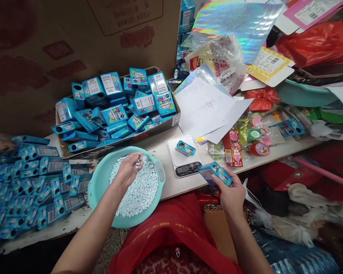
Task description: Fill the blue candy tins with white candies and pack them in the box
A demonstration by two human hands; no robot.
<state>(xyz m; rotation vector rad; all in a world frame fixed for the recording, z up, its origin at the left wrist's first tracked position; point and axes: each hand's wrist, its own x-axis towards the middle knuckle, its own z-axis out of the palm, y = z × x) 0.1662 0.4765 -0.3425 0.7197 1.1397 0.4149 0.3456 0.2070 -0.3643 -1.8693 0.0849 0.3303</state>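
My left hand [129, 169] is over the turquoise basin [98, 186], fingers curled around some pale candies. Many small pale blue and white candies [140, 196] fill much of the basin below it. In my right hand [231, 190] is a small blue candy box [217, 174], tilted, with a round dark window at its top end. That hand is just right of a white digital scale [176, 155]. Another blue candy box [185, 148] lies on the scale's plate. I cannot read the scale's display.
Behind the basin, a cardboard carton [120, 136] holds many blue boxes. More blue boxes [31, 190] stand in rows at left, near another person's blurred hand [0, 145]. Papers [202, 106], candy packets [233, 148] and a red bag [317, 43] crowd the right.
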